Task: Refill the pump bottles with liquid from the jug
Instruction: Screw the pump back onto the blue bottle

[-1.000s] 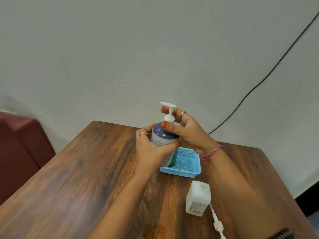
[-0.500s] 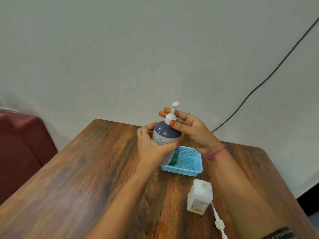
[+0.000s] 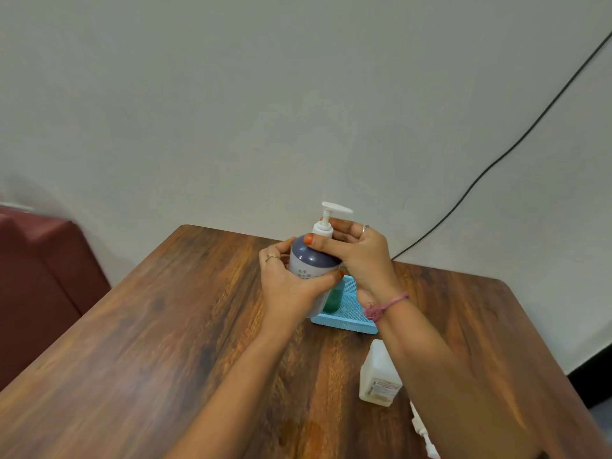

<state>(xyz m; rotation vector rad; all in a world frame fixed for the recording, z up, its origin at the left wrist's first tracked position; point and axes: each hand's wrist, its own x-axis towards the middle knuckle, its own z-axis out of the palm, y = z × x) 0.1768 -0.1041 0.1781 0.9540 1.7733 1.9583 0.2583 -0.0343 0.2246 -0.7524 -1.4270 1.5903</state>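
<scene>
- Your left hand [image 3: 291, 286] wraps the body of the pump bottle [image 3: 311, 260], held upright above the bench [image 3: 165, 326].
- Your right hand [image 3: 361, 256] pinches the white collar [image 3: 323, 230] under the pump.
- A blue basket [image 3: 347, 313] sits just behind.
- An open white bottle [image 3: 377, 376] stands nearer you, its loose pump [image 3: 424, 435] beside it.

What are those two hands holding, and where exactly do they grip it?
Both hold one pump bottle: the left hand wraps its body, and the right hand pinches the white collar under the pump.
</scene>
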